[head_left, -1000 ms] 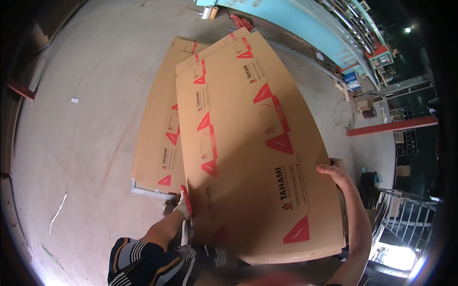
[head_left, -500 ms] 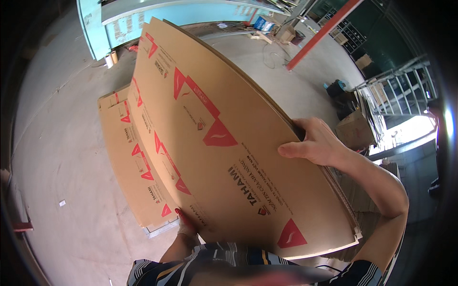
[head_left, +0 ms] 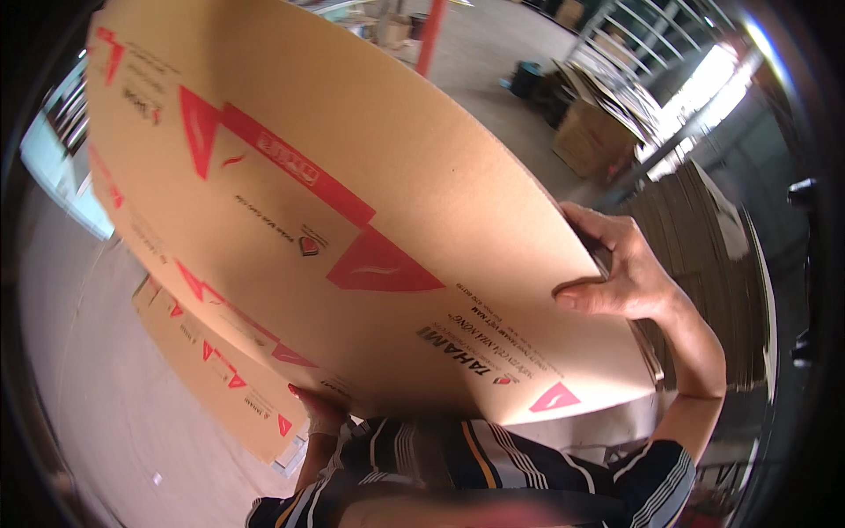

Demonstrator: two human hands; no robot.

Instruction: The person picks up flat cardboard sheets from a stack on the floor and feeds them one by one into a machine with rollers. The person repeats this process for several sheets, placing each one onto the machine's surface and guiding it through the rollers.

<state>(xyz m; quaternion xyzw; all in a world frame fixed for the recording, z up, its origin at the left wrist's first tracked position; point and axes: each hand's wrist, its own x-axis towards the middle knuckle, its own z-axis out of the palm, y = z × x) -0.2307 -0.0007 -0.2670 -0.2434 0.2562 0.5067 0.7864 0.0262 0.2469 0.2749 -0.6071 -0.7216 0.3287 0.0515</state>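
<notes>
A large bundle of flat brown cardboard sheets (head_left: 414, 141) with red and black print fills the middle of the view, tilted and held up in front of my body. My right hand (head_left: 620, 273) is closed over the right edge, thumb on the printed face and fingers behind it. Low on the left, my left hand (head_left: 324, 412) grips the bottom edge of the bundle, its fingers partly hidden. Below and left of the bundle, another pile of printed cardboard (head_left: 224, 378) lies near the floor on a grey base (head_left: 290, 459).
A tall stack of cardboard (head_left: 709, 273) stands close on my right. Farther back are a cardboard box (head_left: 594, 141) topped with loose sheets, a dark bucket (head_left: 526, 79), a metal railing (head_left: 647, 31) and a red post (head_left: 431, 37). Light blue equipment (head_left: 57, 167) is at the far left.
The bundle has come up and closer, separating further from the pile on the left. My view has swung right, bringing the tall cardboard stack into sight. Both hands keep their grip.
</notes>
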